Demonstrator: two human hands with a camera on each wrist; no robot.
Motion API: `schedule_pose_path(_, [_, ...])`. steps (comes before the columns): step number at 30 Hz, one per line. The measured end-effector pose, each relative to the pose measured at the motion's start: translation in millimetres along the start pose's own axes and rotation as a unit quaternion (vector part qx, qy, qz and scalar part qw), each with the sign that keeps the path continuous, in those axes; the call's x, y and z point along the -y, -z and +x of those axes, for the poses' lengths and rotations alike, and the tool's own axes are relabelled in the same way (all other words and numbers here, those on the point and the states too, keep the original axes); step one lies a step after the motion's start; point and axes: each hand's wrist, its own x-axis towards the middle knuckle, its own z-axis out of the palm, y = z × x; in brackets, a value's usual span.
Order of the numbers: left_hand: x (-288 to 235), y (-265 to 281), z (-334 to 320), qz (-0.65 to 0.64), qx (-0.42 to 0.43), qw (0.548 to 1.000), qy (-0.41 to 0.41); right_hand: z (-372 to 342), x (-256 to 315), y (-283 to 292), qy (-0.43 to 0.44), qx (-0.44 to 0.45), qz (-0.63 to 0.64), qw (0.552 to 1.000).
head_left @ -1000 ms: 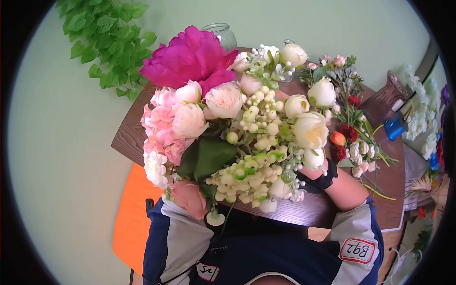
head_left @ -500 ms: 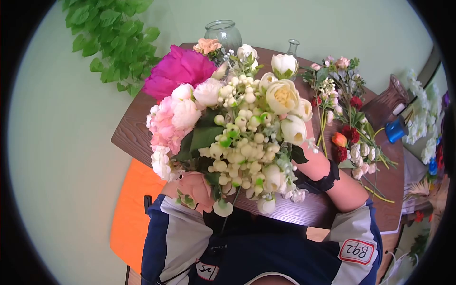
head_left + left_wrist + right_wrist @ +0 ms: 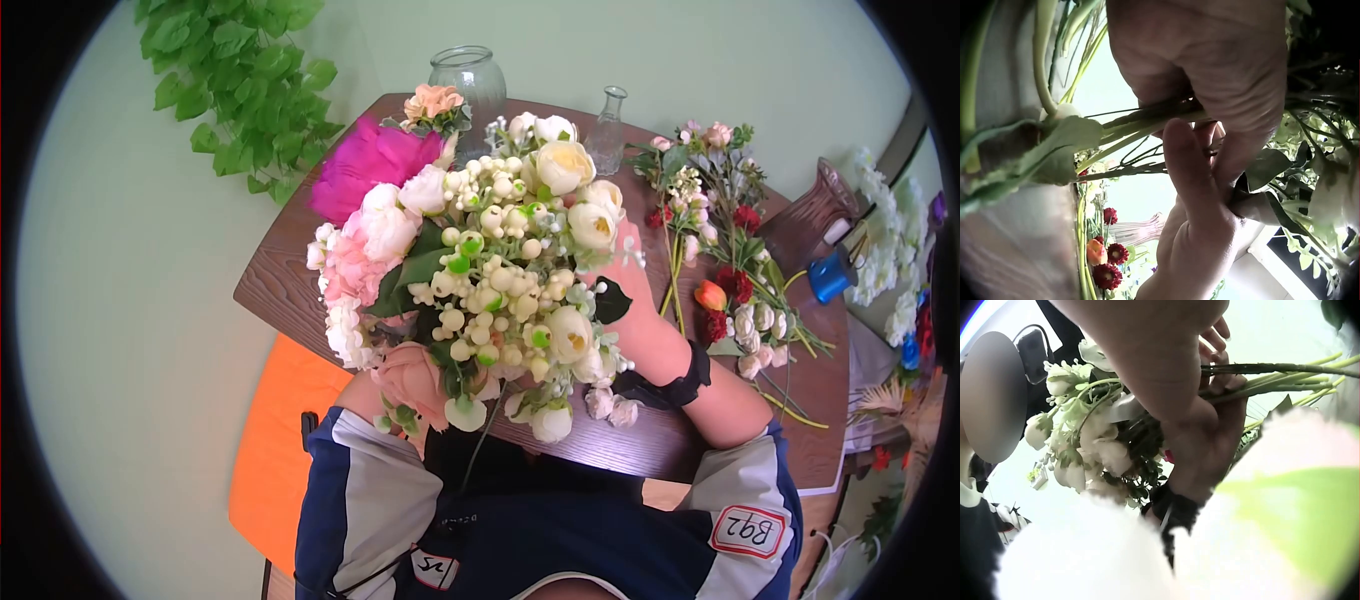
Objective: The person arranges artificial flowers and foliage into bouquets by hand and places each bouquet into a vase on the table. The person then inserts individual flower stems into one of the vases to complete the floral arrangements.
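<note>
A large bouquet (image 3: 500, 290) of artificial flowers fills the middle of the head view: a magenta peony (image 3: 372, 170), pink and white blooms, cream roses and pale berries. The left hand (image 3: 1204, 56) grips its bundled stems (image 3: 1141, 128) below the blooms; in the head view the flowers cover this hand. From the opposite side, the right hand (image 3: 1194, 219) holds the same stems, thumb raised along the front and fingers behind. Seen from the right wrist, the right hand (image 3: 1154, 362) overlaps the left hand (image 3: 1204, 450), and the stem ends (image 3: 1310, 378) stick out past both.
A round glass jar (image 3: 480, 80) and a narrow glass bottle (image 3: 607, 125) stand at the back of the wooden table (image 3: 290, 280). Loose flowers (image 3: 735, 270) lie on the right, near a brown vase (image 3: 815, 205) and a blue spool (image 3: 832, 275). Green leaves (image 3: 240, 90) hang on the wall.
The bouquet has turned and tilted, its magenta peony lower and further left. A peach flower, both glass vessels and more of the right hand have come into sight.
</note>
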Motion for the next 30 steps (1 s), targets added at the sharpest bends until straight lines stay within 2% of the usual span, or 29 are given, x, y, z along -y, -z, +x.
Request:
schedule_pose_path(4, [-6, -2, 3, 0.008, 0.002, 1.000, -0.005, 1, -5, -3, 0.036, -0.040, -0.010, 0.999])
schedule_pose_path(5, [-7, -3, 3, 0.010, 0.002, 1.000, -0.006, 5, 5, 2, -0.035, -0.058, 0.140, 0.988])
schedule_pose_path(6, [-7, -3, 3, 0.011, 0.002, 1.000, -0.008, 4, 4, 0, -0.035, -0.057, 0.140, 0.988])
schedule_pose_path(12, [-12, -5, 5, 0.018, 0.000, 1.000, -0.019, 0, -7, -16, 0.016, -0.086, 0.091, 0.992])
schedule_pose_path(13, [-13, -6, 4, 0.020, -0.001, 1.000, -0.020, 1, -7, -17, -0.016, -0.076, 0.107, 0.991])
schedule_pose_path(16, [-15, -8, 5, 0.024, -0.004, 0.999, -0.025, 0, -4, -15, -0.019, -0.053, 0.076, 0.996])
schedule_pose_path(17, [-15, -9, 5, 0.025, -0.004, 0.999, -0.025, -1, -9, -25, -0.024, -0.070, 0.065, 0.995])
schedule_pose_path(18, [-16, -10, 4, 0.026, -0.005, 0.999, -0.026, 1, -7, -20, 0.015, -0.075, 0.041, 0.996])
schedule_pose_path(20, [-16, -12, 5, 0.028, -0.005, 0.999, -0.026, -1, -3, -8, 0.045, -0.007, 0.069, 0.997])
schedule_pose_path(24, [-18, -15, 7, 0.034, -0.004, 0.999, -0.031, -8, -9, -10, 0.027, 0.002, 0.097, 0.995])
schedule_pose_path(27, [-18, -19, 9, 0.039, -0.002, 0.999, -0.035, -3, -13, -18, -0.032, -0.003, -0.010, 0.999])
schedule_pose_path(28, [-19, -20, 9, 0.040, -0.002, 0.999, -0.037, 2, -10, -13, -0.026, -0.024, 0.049, 0.998])
schedule_pose_path(29, [-19, -20, 10, 0.042, -0.001, 0.998, -0.038, 1, -10, -11, -0.027, -0.025, 0.048, 0.998])
schedule_pose_path(30, [-19, -21, 11, 0.044, 0.001, 0.998, -0.038, -2, -8, -10, -0.079, 0.008, 0.157, 0.984])
